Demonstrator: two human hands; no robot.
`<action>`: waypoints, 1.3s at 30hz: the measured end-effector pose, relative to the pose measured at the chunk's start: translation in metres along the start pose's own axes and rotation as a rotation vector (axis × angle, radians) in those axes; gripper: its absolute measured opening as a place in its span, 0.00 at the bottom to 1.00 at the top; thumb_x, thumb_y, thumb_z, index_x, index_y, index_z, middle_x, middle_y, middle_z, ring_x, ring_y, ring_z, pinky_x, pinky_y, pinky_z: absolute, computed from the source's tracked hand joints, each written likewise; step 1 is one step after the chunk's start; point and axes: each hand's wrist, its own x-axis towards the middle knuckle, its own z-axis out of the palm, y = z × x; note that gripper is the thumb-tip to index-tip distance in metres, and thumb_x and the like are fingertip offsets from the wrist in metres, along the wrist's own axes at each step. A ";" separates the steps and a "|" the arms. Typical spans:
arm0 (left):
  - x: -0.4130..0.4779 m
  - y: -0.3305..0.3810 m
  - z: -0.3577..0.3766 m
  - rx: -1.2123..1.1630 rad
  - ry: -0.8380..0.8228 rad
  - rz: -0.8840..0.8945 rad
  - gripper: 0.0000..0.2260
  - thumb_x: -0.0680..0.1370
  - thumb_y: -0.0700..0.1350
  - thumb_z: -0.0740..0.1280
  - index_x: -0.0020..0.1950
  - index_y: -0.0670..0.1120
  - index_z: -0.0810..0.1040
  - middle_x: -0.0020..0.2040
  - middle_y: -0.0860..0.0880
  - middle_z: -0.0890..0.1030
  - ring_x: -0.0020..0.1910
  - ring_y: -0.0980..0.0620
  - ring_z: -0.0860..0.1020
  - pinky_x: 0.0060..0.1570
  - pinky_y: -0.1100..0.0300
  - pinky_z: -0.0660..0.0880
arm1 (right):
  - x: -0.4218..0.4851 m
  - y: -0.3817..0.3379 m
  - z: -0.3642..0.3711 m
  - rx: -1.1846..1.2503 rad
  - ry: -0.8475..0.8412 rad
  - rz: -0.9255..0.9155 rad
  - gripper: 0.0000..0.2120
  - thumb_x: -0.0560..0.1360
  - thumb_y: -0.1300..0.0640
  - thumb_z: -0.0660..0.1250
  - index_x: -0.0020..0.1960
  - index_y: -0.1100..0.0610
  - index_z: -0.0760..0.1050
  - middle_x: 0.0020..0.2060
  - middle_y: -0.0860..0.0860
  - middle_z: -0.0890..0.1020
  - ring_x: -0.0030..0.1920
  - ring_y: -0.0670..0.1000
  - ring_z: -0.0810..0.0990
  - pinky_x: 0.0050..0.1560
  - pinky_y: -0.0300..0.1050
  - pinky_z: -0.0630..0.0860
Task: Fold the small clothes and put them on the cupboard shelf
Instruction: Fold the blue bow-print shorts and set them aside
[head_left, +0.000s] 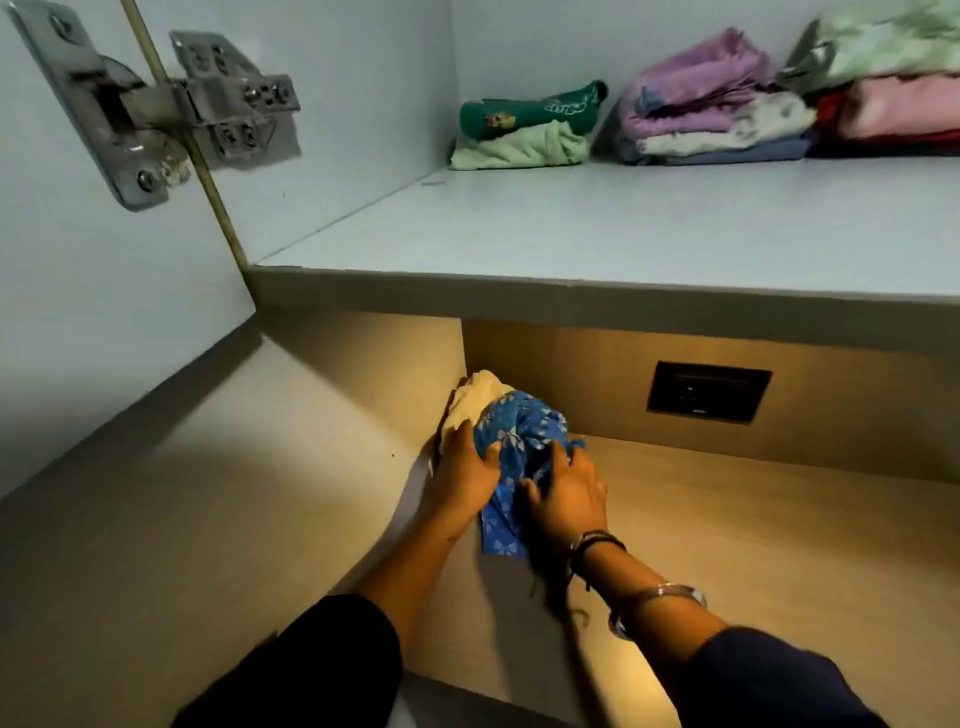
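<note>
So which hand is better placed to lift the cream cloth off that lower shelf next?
Left, probably. The left hand touches the cream cloth at the bundle's left side, while the right hand grips the blue cloth, farther from the cream one, on the lower shelf.

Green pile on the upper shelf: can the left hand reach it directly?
Probably not: the left hand holds the blue cloth below the upper shelf, whose board lies between hand and green pile.
</note>
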 end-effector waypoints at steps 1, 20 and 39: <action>0.014 0.003 0.002 0.004 0.009 -0.008 0.23 0.79 0.48 0.64 0.72 0.41 0.66 0.69 0.40 0.73 0.66 0.40 0.73 0.63 0.46 0.74 | 0.018 -0.006 0.000 0.026 0.042 -0.011 0.31 0.75 0.44 0.65 0.74 0.53 0.61 0.68 0.59 0.68 0.67 0.62 0.68 0.65 0.58 0.69; -0.018 0.113 -0.047 -0.921 -0.183 0.043 0.06 0.80 0.43 0.64 0.45 0.48 0.78 0.43 0.50 0.81 0.44 0.54 0.79 0.47 0.60 0.76 | -0.017 0.035 -0.148 0.774 0.341 -0.322 0.06 0.79 0.61 0.61 0.47 0.50 0.70 0.42 0.47 0.76 0.43 0.44 0.74 0.46 0.39 0.71; -0.129 0.095 0.104 -0.109 -0.155 0.142 0.08 0.77 0.44 0.66 0.56 0.49 0.75 0.53 0.50 0.75 0.52 0.49 0.75 0.48 0.56 0.73 | -0.130 0.236 -0.167 -0.224 0.130 0.340 0.13 0.78 0.54 0.61 0.61 0.54 0.75 0.58 0.55 0.77 0.60 0.58 0.73 0.58 0.54 0.72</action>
